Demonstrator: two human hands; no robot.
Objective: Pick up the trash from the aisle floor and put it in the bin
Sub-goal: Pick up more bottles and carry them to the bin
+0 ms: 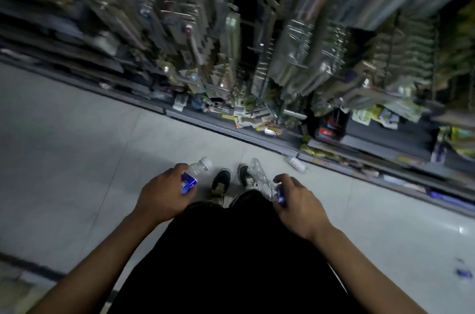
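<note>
Blurry shelves [257,44] across far side, pale tile floor [77,146] below. Left hand [160,194] wrapped round blue-label bottle [194,172], right hand [295,202] gripping crushed clear bottle [259,175]. Third bottle [297,164] lying on floor by shelf base, far right of shoes [232,181]. Small blue scrap [464,274] near right.

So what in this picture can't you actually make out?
- The bin: nowhere in the head view, so its place is unknown.
- Shelf goods: smeared by motion blur, labels unreadable.
- Bottle in the left hand: label half covered by fingers.
- Crushed bottle in the right hand: its lower end is hidden by the hand.
- Blue scrap on the floor: too small to identify.
</note>
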